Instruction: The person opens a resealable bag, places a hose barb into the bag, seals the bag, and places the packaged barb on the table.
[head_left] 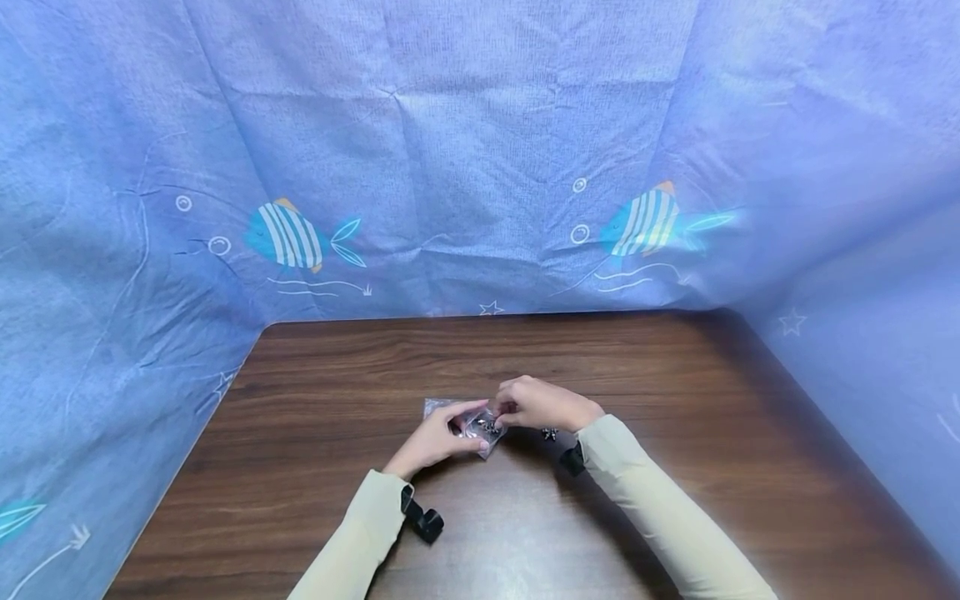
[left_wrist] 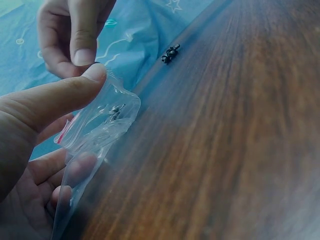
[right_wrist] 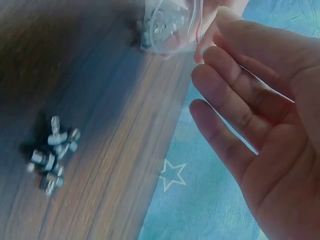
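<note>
A small clear zip bag (left_wrist: pixel 115 120) with a red strip at its mouth sits in my left hand (head_left: pixel 442 437), held between thumb and fingers. Several small metal screw-like pieces (left_wrist: pixel 117 111) show through its film. My right hand (head_left: pixel 542 405) has thumb and forefinger pinched together at the bag's mouth, close by the left thumb; its other fingers are loosely bent. The fingertips partly hide what is pinched there. A little cluster of similar screw-like pieces (right_wrist: pixel 52 155) lies on the table, below the right wrist.
Under the hands is a brown wood-grain table (head_left: pixel 337 375). Another piece of clear film (head_left: pixel 432 406) shows behind the left hand. Blue fish-print cloth (head_left: pixel 480 167) hangs along the back and sides. Black straps (head_left: pixel 424 522) are on the wrists.
</note>
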